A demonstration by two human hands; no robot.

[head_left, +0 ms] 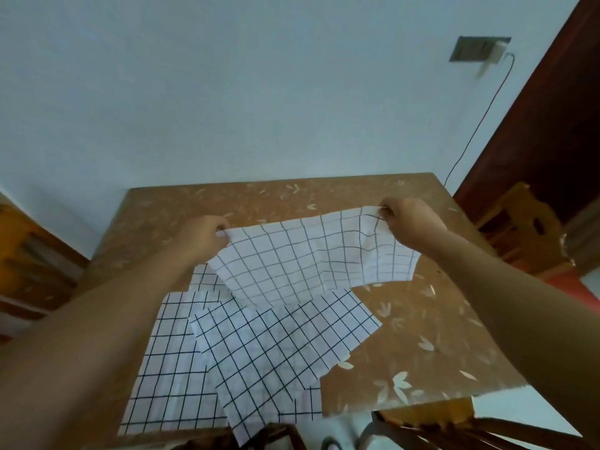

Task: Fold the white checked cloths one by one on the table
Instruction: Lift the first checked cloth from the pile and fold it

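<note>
Left hand point(207, 233) pinches the upper left corner of one white checked cloth point(308, 258), fingers curled on the fabric. Right hand point(409, 222) pinches the upper right corner the same way. The hands are well apart at mid-frame and the cloth is stretched between them, raised off the table point(422, 319). It sags in the middle, and its lower edge reaches the pile below.

Two more checked cloths lie flat on the table in the lower centre. The tilted cloth point(282, 345) is on top and overlaps the bottom cloth point(168, 368) at lower left. Both hang over the near table edge. A checked patch under the left forearm: can't tell which cloth it belongs to.

Wall socket point(480, 48) is at upper right, with a cable point(480, 125) running down behind the table.
</note>
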